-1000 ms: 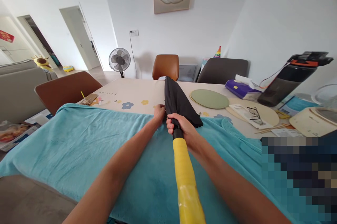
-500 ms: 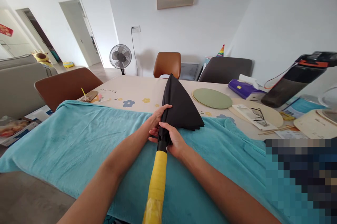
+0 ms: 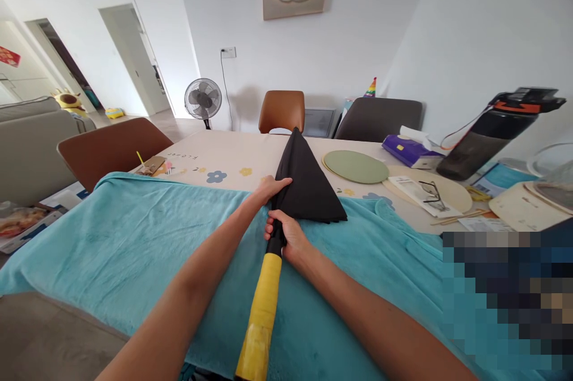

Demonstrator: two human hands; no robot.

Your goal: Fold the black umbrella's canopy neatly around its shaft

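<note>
A black umbrella (image 3: pixel 311 190) with a yellow-wrapped handle lies over the teal blanket (image 3: pixel 147 237), its tip pointing away from me. Its canopy is folded, with a wide flap of fabric spread to the right. My right hand (image 3: pixel 289 234) wraps round the gathered cloth and shaft just above the handle. Farther up, my left hand (image 3: pixel 272 188) grips the fabric's left side, its thumb lying across the black cloth. The left fingers are mostly hidden beneath the umbrella.
Green placemats (image 3: pixel 358 167), a purple tissue pack (image 3: pixel 409 150), eyeglasses (image 3: pixel 432 193) and a dark water bottle (image 3: pixel 492 136) are at the right of the table. Chairs stand round it, a brown one (image 3: pixel 281 111) at the far side. A fan (image 3: pixel 203 99) stands behind. The lower right corner is pixelated.
My left hand has shifted slightly up the canopy, apart from the right hand, which stays round the umbrella's base. The handle's lower end has swung a little left, and the view has shifted slightly.
</note>
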